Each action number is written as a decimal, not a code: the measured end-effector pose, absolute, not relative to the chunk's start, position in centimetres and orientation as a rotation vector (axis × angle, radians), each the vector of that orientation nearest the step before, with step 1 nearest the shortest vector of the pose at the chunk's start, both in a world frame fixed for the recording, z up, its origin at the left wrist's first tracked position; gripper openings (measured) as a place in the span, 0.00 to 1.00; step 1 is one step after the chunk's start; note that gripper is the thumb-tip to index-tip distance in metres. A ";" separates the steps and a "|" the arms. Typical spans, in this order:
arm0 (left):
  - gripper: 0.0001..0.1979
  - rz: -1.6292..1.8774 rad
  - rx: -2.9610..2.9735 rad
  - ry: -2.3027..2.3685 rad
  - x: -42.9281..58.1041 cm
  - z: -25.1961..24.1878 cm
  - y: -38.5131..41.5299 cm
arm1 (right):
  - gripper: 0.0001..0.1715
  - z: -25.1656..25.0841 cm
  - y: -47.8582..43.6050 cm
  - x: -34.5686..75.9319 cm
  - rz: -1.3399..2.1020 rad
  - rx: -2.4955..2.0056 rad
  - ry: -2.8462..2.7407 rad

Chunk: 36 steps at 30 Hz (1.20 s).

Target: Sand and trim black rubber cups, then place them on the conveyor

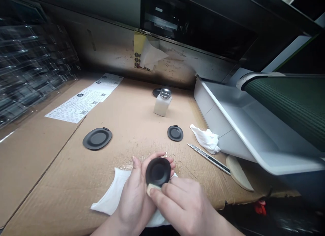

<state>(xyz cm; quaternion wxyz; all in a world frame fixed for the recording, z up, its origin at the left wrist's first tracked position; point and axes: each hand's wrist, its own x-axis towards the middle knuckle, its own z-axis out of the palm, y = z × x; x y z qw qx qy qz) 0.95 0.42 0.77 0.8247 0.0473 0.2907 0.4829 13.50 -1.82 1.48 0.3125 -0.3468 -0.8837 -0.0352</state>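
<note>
My left hand (133,195) cradles a small black oval dish-shaped piece (157,171), thumb raised on the left and fingers curled behind it. Pinched in my right hand (186,202) is a small cream-coloured pad (153,188), which touches the piece's lower edge. Beneath both hands lies a white cloth (111,193), partly hidden. Two similar dark pieces, each with a tab at the top, rest on the cardboard: a larger one (98,138) at left and a smaller one (175,133) beyond my hands.
A white pump bottle (162,103) with a metal top stands farther back, partly covering another black piece (156,92). To the right are a crumpled white cloth (207,139), a utility knife (209,158) and a grey bin (223,119). Printed sheets (76,107) and stacked clear trays (33,66) occupy the left.
</note>
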 end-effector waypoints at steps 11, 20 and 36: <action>0.25 1.047 0.078 0.595 1.0 0.6 0.6 | 0.11 0.3 -1.4 11.5 0.212 -1.325 -1.834; 0.25 1.048 0.118 0.556 1.0 0.4 0.5 | 0.11 0.9 -1.4 12.3 0.121 -1.205 -2.046; 0.25 1.049 0.188 0.548 1.0 0.0 0.5 | 0.11 1.8 0.7 11.7 -0.126 -1.221 -2.142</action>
